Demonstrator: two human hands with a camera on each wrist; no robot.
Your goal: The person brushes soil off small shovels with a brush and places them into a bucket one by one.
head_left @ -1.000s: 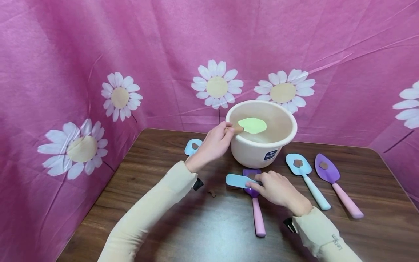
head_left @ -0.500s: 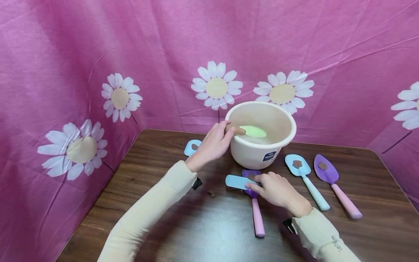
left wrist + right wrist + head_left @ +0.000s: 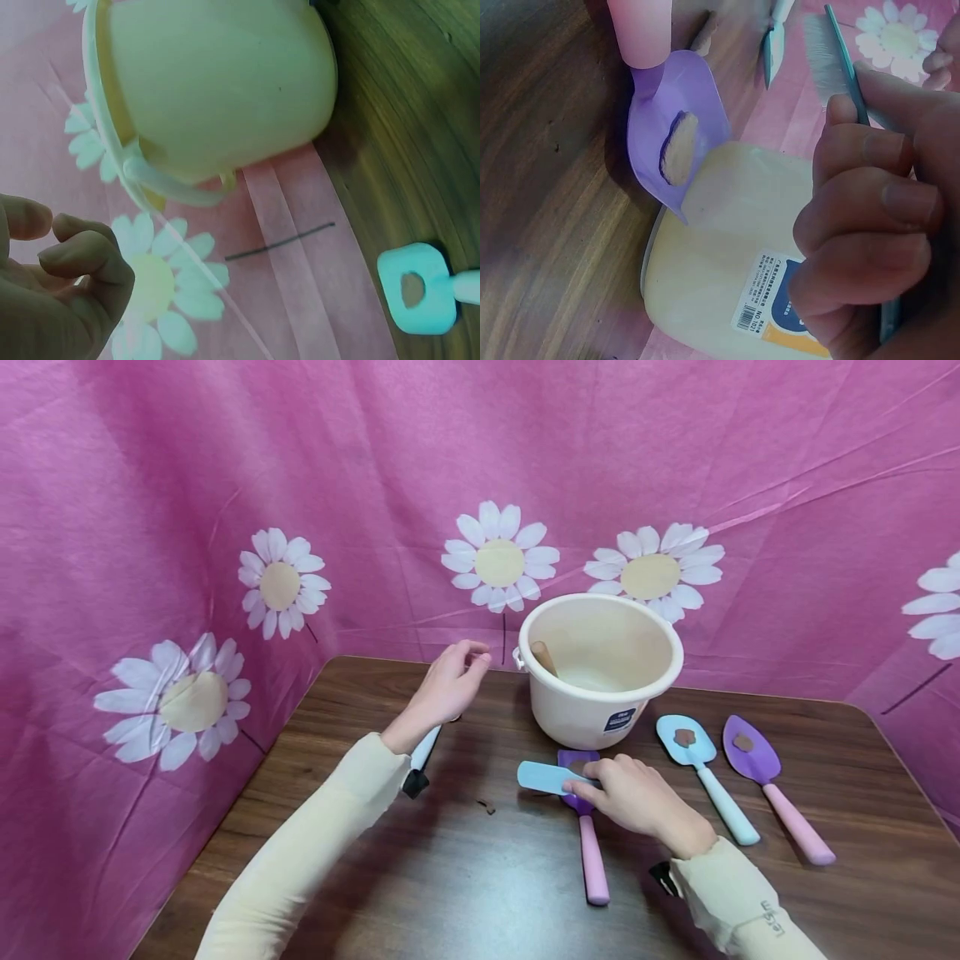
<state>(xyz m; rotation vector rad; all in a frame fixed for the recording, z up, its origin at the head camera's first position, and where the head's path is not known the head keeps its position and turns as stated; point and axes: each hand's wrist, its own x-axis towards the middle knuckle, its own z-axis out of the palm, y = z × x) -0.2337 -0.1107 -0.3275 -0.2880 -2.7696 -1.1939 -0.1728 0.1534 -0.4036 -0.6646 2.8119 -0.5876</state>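
Note:
My left hand (image 3: 450, 685) hovers just left of the cream bucket (image 3: 577, 718), its fingers loosely bent with nothing in them. Inside the bucket, a wooden handle (image 3: 543, 657) leans against the left wall; its light green blade is hidden. My right hand (image 3: 637, 793) grips a light blue brush (image 3: 542, 777), whose pale bristles show in the right wrist view. The brush is above a small purple shovel (image 3: 649, 142) with a pink handle, lying in front of the bucket with a brown piece (image 3: 679, 150) on its blade.
Right of the bucket lie a light blue shovel (image 3: 701, 750) and a purple shovel (image 3: 759, 762), each bearing a brown piece. Another light blue shovel (image 3: 439, 319) lies beneath the left arm. Brown crumbs (image 3: 487, 807) sit on the table. A flowered pink cloth (image 3: 390, 527) hangs behind.
My left hand has let go of the green shovel's wooden handle, which now stands in the bucket, and has drawn back left. The right hand with the brush has stayed in place.

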